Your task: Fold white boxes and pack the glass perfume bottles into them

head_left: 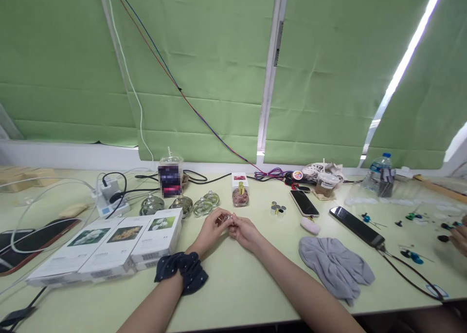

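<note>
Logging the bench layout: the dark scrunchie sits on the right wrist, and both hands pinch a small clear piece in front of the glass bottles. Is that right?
Not quite. The head view shows the dark scrunchie on the left wrist, not the right. The left hand and right hand do pinch a small clear piece in front of the glass bottles.

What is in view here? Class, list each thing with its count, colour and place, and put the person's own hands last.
table: one, pale green, under everything
boxes: three, white, front left
round glass bottles: four, clear, behind the hands
phones: two, dark, right of centre
cloth: one, grey, front right
water bottle: one, clear with blue cap, back right
scrunchie: one, dark blue, on the left wrist
small clear piece: one, clear, pinched between both hands
left hand: one, centre, fingers on the piece
right hand: one, centre, fingers on the piece
</note>
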`<act>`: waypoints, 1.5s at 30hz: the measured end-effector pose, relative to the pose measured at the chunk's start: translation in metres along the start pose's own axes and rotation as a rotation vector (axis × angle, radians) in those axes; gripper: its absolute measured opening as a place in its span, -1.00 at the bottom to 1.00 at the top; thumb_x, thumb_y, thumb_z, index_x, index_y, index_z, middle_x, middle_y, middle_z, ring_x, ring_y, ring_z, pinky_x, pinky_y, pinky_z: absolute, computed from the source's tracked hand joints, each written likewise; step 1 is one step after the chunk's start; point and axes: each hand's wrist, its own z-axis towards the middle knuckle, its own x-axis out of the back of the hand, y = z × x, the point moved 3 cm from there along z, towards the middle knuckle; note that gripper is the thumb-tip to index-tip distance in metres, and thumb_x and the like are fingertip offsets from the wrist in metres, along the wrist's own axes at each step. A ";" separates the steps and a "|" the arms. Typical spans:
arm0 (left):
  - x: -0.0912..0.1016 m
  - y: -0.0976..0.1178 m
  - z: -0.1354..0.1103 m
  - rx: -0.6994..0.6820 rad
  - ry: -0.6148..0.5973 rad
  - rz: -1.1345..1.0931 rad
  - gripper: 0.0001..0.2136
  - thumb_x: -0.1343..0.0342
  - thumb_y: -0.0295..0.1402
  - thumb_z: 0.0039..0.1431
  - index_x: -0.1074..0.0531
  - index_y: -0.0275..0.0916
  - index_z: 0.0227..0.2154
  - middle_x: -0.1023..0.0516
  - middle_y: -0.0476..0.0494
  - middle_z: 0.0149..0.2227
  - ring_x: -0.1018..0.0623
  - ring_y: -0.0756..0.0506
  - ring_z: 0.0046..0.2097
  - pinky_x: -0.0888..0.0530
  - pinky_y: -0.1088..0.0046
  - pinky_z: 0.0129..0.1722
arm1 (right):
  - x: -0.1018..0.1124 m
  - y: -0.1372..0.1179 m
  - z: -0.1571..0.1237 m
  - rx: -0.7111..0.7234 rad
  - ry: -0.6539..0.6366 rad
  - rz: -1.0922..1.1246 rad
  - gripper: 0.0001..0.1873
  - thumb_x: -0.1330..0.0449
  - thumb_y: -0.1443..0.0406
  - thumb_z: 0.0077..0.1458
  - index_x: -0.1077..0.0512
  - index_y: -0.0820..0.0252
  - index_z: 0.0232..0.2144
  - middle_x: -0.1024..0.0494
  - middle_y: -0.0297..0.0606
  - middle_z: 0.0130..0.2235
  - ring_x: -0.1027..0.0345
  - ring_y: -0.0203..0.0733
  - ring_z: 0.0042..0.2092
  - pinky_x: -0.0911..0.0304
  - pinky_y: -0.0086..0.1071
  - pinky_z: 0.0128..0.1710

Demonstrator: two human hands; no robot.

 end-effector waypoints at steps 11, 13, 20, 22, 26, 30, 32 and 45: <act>0.032 -0.022 -0.001 0.156 0.611 0.126 -0.78 0.11 -0.38 0.18 -0.21 -0.26 -0.11 -0.38 -0.16 -0.25 -0.47 -0.13 -0.19 -0.44 0.25 -0.16 | 0.007 -0.017 -0.015 -0.105 0.046 0.012 -0.90 -0.30 0.40 -0.16 -0.43 0.31 -0.52 -0.45 -0.29 -0.56 -0.21 -0.40 -0.56 -0.06 -0.49 -0.56; 0.038 -0.027 0.000 0.222 0.662 0.276 -0.67 0.08 -0.43 0.11 -0.20 -0.29 -0.02 -0.34 -0.18 -0.23 -0.44 -0.17 -0.15 -0.42 0.22 -0.11 | 0.006 -0.022 -0.017 -0.098 0.043 0.015 -0.89 -0.28 0.42 -0.16 -0.40 0.29 -0.51 -0.46 -0.28 -0.55 -0.25 -0.38 -0.54 -0.10 -0.48 -0.53; 0.036 -0.036 0.005 0.484 0.476 0.593 -0.56 0.07 -0.27 0.21 -0.23 -0.39 0.10 -0.32 -0.35 -0.11 -0.47 -0.28 -0.11 -0.41 0.14 -0.12 | 0.006 -0.032 -0.024 -0.006 0.029 -0.264 -0.71 -0.32 0.25 -0.11 -0.24 0.18 -0.50 -0.56 -0.29 -0.52 -0.07 -0.46 -0.64 0.09 -0.53 -0.63; 0.036 -0.034 0.005 0.495 0.456 0.631 -0.57 0.03 -0.24 0.21 -0.27 -0.37 0.08 -0.31 -0.36 -0.09 -0.48 -0.29 -0.12 -0.42 0.16 -0.14 | 0.010 -0.034 -0.026 0.023 0.062 -0.414 -0.71 -0.32 0.24 -0.11 -0.25 0.19 -0.50 -0.58 -0.29 -0.49 0.03 -0.50 -0.66 0.16 -0.54 -0.64; 0.039 -0.029 0.004 0.457 0.439 0.689 -0.63 -0.04 -0.22 0.17 -0.35 -0.31 -0.02 -0.30 -0.35 -0.04 -0.51 -0.25 -0.18 -0.44 0.21 -0.23 | 0.023 -0.036 -0.025 0.013 0.179 -0.559 -0.74 -0.34 0.25 -0.14 -0.32 0.23 -0.57 -0.55 -0.34 -0.53 0.07 -0.52 -0.67 0.15 -0.52 -0.66; 0.032 -0.025 0.004 0.324 0.356 0.639 -0.69 -0.07 -0.18 0.15 -0.38 -0.26 -0.12 -0.43 -0.28 -0.07 -0.53 -0.24 -0.16 -0.43 0.29 -0.26 | 0.031 -0.043 -0.020 -0.011 0.173 -0.526 -0.77 -0.34 0.30 -0.16 -0.37 0.28 -0.65 -0.42 -0.38 -0.65 -0.11 -0.45 -0.65 -0.03 -0.50 -0.64; 0.027 -0.025 0.004 0.259 0.301 0.562 -0.69 -0.08 -0.15 0.13 -0.38 -0.24 -0.15 -0.52 -0.21 -0.18 -0.54 -0.22 -0.19 -0.42 0.32 -0.27 | 0.033 -0.048 -0.018 -0.015 0.155 -0.487 -0.82 -0.34 0.34 -0.17 -0.41 0.30 -0.63 -0.44 -0.34 -0.63 -0.24 -0.39 -0.60 -0.20 -0.45 -0.55; 0.003 -0.012 -0.001 0.071 0.049 0.282 -0.68 -0.19 -0.08 -0.01 -0.39 -0.19 -0.27 -0.56 -0.06 -0.26 -0.41 -0.01 -0.50 -0.38 0.40 -0.37 | 0.031 -0.070 -0.022 0.284 0.175 -0.374 -0.66 -0.44 0.18 -0.37 -0.51 0.22 -0.47 -0.53 -0.34 -0.48 -0.36 -0.32 -0.43 -0.32 -0.41 -0.35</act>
